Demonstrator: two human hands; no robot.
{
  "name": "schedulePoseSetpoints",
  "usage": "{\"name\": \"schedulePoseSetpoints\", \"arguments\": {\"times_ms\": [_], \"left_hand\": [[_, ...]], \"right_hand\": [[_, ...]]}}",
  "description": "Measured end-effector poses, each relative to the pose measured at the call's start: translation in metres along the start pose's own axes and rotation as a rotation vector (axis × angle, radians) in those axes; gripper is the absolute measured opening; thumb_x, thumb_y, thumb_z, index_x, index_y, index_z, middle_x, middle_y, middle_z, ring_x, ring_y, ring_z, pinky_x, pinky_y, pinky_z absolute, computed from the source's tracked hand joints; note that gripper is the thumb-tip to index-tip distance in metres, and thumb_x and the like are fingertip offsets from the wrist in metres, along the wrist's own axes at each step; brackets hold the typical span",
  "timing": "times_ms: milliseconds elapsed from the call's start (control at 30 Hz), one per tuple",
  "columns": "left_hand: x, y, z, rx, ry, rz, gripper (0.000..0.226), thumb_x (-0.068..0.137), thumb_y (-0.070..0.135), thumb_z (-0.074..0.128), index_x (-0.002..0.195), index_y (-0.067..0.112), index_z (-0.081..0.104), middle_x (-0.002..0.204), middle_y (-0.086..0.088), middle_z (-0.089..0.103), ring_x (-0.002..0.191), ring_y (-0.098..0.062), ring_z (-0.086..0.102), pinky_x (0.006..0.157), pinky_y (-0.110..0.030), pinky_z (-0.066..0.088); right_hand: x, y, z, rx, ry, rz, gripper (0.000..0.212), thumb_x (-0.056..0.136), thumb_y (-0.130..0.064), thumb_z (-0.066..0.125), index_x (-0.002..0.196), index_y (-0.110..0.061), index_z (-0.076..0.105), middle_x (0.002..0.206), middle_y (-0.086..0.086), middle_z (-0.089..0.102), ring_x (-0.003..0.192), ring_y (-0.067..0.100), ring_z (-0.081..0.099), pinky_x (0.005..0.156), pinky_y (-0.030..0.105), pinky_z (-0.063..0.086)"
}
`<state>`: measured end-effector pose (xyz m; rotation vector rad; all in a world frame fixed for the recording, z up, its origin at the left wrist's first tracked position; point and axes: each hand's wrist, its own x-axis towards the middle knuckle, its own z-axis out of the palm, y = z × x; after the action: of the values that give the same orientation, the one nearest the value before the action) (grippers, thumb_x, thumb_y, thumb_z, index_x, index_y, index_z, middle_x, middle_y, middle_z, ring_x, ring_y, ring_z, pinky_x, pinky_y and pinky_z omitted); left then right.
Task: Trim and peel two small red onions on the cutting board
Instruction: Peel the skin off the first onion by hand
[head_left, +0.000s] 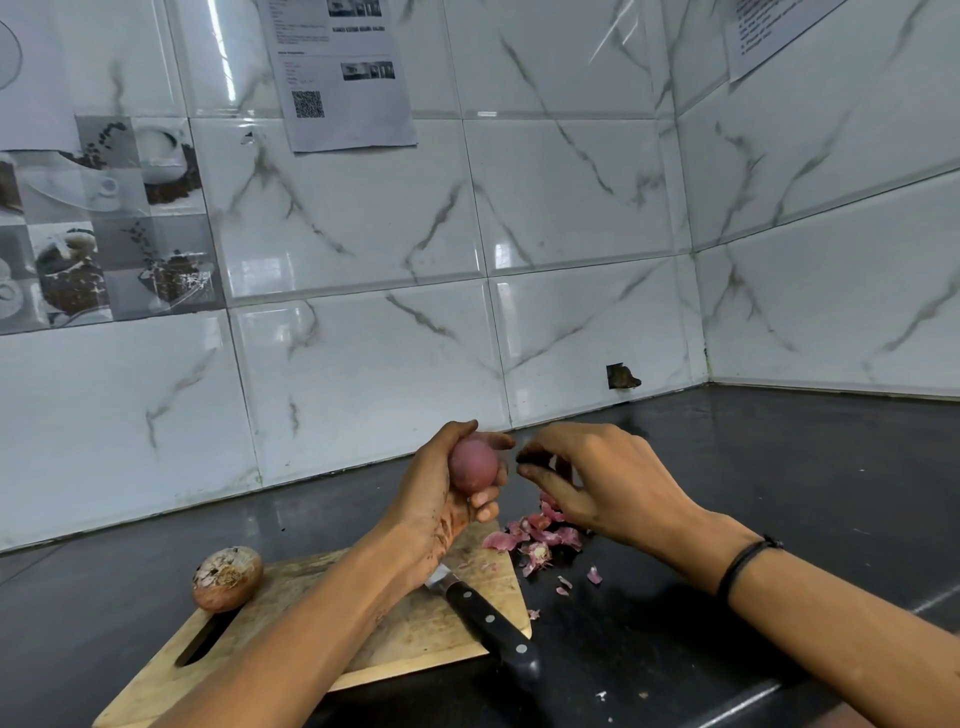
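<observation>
Head view: the one camera, looking down over both forearms at a board (415, 634) on a dark counter (727, 447).
Left hand (441, 499): raised above the board's far end, fingers and thumb curled round the onion (472, 470).
Onion: pale pink and smooth on the side that shows, so its outer skin looks mostly off; its ends are hidden by the fingers.
Right hand (602, 483): just beside the onion, thumb and forefinger pinched on a small dark scrap (530, 455), probably skin; the spot is blurred.
Second onion (227, 578): on the board's left corner, well apart from the hands, with its dry brown skin and root tuft on.
Knife (488, 618): lying on the board's right side, blade tip under the left wrist, black handle reaching over the near edge.
Peels (540, 535): a pink heap on the counter, just beside the board's far right corner.
Handling, onion: light and firm; the bared flesh is likely slick, so a full wrap-round hold suits it, with peeling started at a cut end where a layer lifts.
Handling, second onion: papery skin is brittle and flakes; it is round and apt to roll, so steady it by the flanks, fingers back from the ends, when trimming.
</observation>
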<state>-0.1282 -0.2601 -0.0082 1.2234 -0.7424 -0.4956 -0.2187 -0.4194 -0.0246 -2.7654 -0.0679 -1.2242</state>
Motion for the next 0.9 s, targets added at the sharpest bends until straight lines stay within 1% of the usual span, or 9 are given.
{"name": "schedulePoseSetpoints", "arguments": {"times_ms": [33, 100, 167, 267, 400, 600, 667, 767, 900], "left_hand": [[0.000, -0.001, 0.000, -0.003, 0.002, 0.000, 0.037, 0.101, 0.032, 0.045, 0.099, 0.003, 0.067, 0.064, -0.010, 0.056, 0.043, -0.012, 0.037, 0.043, -0.024, 0.034], [0.000, -0.002, 0.000, -0.014, 0.013, -0.007, 0.038, 0.101, 0.035, 0.047, 0.097, 0.003, 0.067, 0.064, -0.011, 0.055, 0.042, -0.013, 0.037, 0.042, -0.023, 0.034], [0.001, -0.003, 0.000, 0.005, 0.028, -0.013, 0.040, 0.100, 0.039, 0.048, 0.097, 0.003, 0.066, 0.065, -0.010, 0.055, 0.042, -0.013, 0.037, 0.041, -0.022, 0.033], [0.000, -0.002, -0.001, 0.060, 0.054, -0.017, 0.042, 0.102, 0.043, 0.047, 0.099, 0.004, 0.063, 0.065, -0.011, 0.058, 0.041, -0.012, 0.037, 0.040, -0.022, 0.032], [-0.001, -0.004, 0.001, 0.124, 0.090, -0.014, 0.050, 0.105, 0.045, 0.042, 0.093, 0.002, 0.065, 0.060, -0.009, 0.056, 0.043, -0.013, 0.038, 0.041, -0.023, 0.034], [-0.006, -0.004, 0.008, 0.238, 0.098, -0.015, 0.051, 0.105, 0.050, 0.041, 0.097, 0.010, 0.072, 0.069, -0.014, 0.065, 0.039, -0.013, 0.042, 0.038, -0.020, 0.038], [-0.008, -0.004, 0.009, 0.277, 0.064, -0.002, 0.047, 0.106, 0.044, 0.041, 0.100, 0.007, 0.069, 0.065, -0.014, 0.059, 0.038, -0.013, 0.036, 0.036, -0.019, 0.034], [-0.009, -0.005, 0.012, 0.303, 0.026, 0.017, 0.040, 0.108, 0.031, 0.036, 0.095, 0.002, 0.062, 0.053, -0.004, 0.057, 0.038, -0.011, 0.033, 0.035, -0.019, 0.027], [-0.007, -0.004, 0.012, 0.283, 0.040, 0.015, 0.039, 0.107, 0.025, 0.033, 0.087, 0.003, 0.059, 0.049, -0.003, 0.051, 0.038, -0.011, 0.029, 0.037, -0.020, 0.023]], "right_hand": [[0.001, 0.000, -0.001, 0.031, 0.008, -0.005, 0.017, 0.101, -0.043, 0.056, 0.109, -0.034, 0.068, 0.097, -0.016, 0.071, 0.089, 0.008, 0.065, 0.070, 0.035, 0.054], [0.001, 0.000, -0.001, 0.054, -0.005, 0.006, 0.023, 0.102, -0.048, 0.051, 0.104, -0.032, 0.068, 0.085, -0.015, 0.071, 0.080, 0.007, 0.064, 0.069, 0.036, 0.054], [0.000, -0.002, 0.000, 0.016, 0.002, 0.008, 0.042, 0.102, -0.059, 0.040, 0.093, -0.027, 0.066, 0.072, -0.011, 0.066, 0.068, 0.010, 0.061, 0.064, 0.038, 0.053], [0.000, -0.003, 0.000, 0.079, 0.092, -0.022, 0.045, 0.100, -0.064, 0.033, 0.094, -0.028, 0.059, 0.080, -0.014, 0.065, 0.069, 0.009, 0.060, 0.064, 0.039, 0.053], [0.000, -0.006, -0.002, 0.196, 0.132, -0.161, 0.037, 0.095, -0.067, 0.049, 0.104, -0.032, 0.058, 0.092, -0.020, 0.059, 0.079, 0.007, 0.061, 0.066, 0.035, 0.054], [0.002, -0.009, 0.004, 0.288, 0.075, -0.257, 0.050, 0.082, -0.059, 0.074, 0.117, -0.028, 0.059, 0.105, -0.019, 0.049, 0.082, 0.008, 0.058, 0.071, 0.035, 0.054], [0.003, -0.008, 0.005, 0.363, 0.069, -0.241, 0.049, 0.079, -0.053, 0.080, 0.114, -0.025, 0.060, 0.103, -0.017, 0.051, 0.083, 0.005, 0.058, 0.073, 0.028, 0.052], [0.002, -0.008, 0.004, 0.410, 0.057, -0.241, 0.043, 0.078, -0.043, 0.085, 0.104, -0.019, 0.061, 0.097, -0.012, 0.053, 0.075, 0.012, 0.059, 0.066, 0.014, 0.044], [0.002, -0.010, 0.003, 0.397, 0.087, -0.231, 0.035, 0.079, -0.042, 0.085, 0.086, -0.018, 0.061, 0.088, -0.009, 0.054, 0.075, 0.013, 0.057, 0.063, 0.015, 0.041]]}}
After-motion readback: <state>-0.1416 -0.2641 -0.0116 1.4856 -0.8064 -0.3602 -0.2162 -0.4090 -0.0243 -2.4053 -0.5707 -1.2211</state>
